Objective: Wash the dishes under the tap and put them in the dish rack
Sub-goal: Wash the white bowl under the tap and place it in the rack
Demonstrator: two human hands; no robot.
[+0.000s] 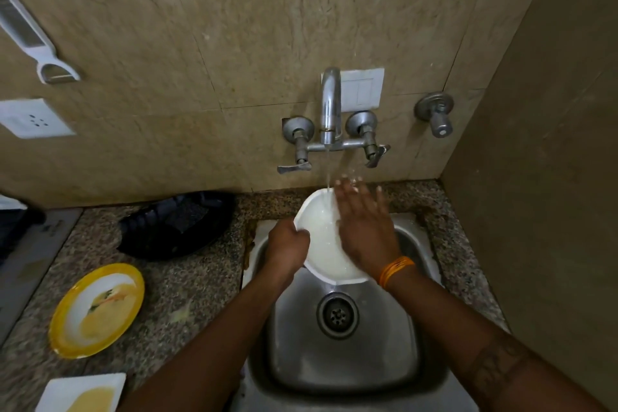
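Your hands meet over a steel sink (414, 328), both working on one white plate (326, 244). Your left hand (287, 244) grips the plate's left rim, fingers curled around the edge. Your right hand (364, 227) lies flat on the plate's face, fingers straight and spread, with an orange thread band (394, 269) around the wrist. You hold the plate tilted above the basin, its far edge under a thin stream of water (327, 170) falling from the tap.

Behind the sink rises a beige tiled wall (217, 27), and a second wall closes in on the right. A speckled granite counter (167, 294) runs to the left of the sink and wraps behind it. The sink's round drain (337, 314) sits in the middle of the basin, below the plate.

On the counter, a black tray-like container (177, 224) rests near the wall, just left of the sink. Nearer you, a yellow-rimmed plate (97, 309) carries yellowish food residue. At the bottom left edge, a square white plate (80, 393), also smeared yellow, is partly cut off.

The chrome wall tap (331, 104) has two lever handles, one on each side of the spout. A separate chrome valve (436, 112) sits further right. A white switch plate (363, 89) is mounted behind the spout. On the far left wall are a white socket (31, 119) and a white grater (26, 33) hanging above it.
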